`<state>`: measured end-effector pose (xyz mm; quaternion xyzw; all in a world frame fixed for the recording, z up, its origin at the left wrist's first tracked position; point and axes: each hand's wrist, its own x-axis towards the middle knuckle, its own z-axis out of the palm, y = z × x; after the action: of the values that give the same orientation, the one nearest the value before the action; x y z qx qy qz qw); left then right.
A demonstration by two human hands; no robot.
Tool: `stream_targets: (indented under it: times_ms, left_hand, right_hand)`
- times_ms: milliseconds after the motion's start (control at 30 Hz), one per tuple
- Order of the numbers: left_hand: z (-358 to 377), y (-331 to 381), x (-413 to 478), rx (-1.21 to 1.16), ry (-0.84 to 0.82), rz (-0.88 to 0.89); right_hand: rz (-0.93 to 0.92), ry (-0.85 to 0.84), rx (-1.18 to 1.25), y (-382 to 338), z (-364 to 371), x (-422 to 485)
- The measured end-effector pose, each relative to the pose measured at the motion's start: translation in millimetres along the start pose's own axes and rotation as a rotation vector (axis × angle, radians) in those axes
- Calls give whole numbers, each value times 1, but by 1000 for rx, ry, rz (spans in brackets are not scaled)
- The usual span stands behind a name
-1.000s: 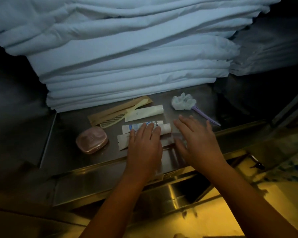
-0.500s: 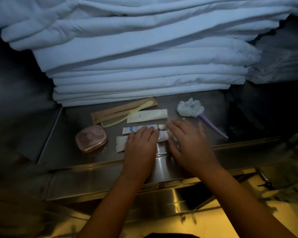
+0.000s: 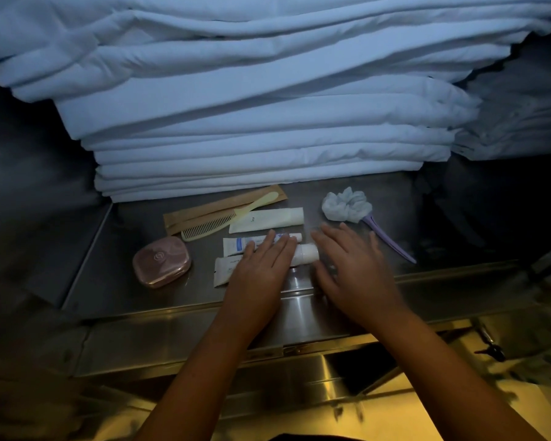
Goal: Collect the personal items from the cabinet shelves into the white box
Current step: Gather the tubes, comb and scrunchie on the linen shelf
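Personal items lie on a steel cabinet shelf [image 3: 109, 281], in front of a tall stack of folded white linens [image 3: 268, 122]. At the centre, 2 small white tubes sit side by side: one with blue print [image 3: 237, 244] and, just nearer the shelf edge, one with a round white cap [image 3: 306, 254]. The left grip [image 3: 261, 268] lies flat across both, fingers straight and close together. The right grip [image 3: 353, 268] is just at 3 o'clock of the capped tube, fingers spread and blurred; whether it touches the tube or the shelf I cannot tell.

At 9 o'clock of the tubes rests a pink rounded compact case [image 3: 161, 261]. At 11 o'clock a cream plastic comb [image 3: 217, 221] lies partly on a brown paper sleeve [image 3: 201, 210]. At 12 o'clock is a larger plain white tube [image 3: 268, 219]. At 2 o'clock a white fabric scrunchie [image 3: 344, 204] touches the end of a purple hair clip [image 3: 392, 241].
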<state>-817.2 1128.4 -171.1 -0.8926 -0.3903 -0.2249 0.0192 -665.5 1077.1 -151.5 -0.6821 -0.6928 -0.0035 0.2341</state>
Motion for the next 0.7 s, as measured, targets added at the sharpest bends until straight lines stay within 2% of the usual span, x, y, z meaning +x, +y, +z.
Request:
stream_targets:
  times_ms: [133, 400, 700]
  left_hand:
    - [-2, 6, 7, 2, 20, 44]
    - [-3, 19, 24, -32, 82, 131]
    - [8, 24, 41, -2, 70, 172]
  right_hand:
    - [11, 27, -21, 12, -5, -1]
    - [147, 4, -112, 48, -10, 0]
    - [227, -52, -153, 69, -5, -1]
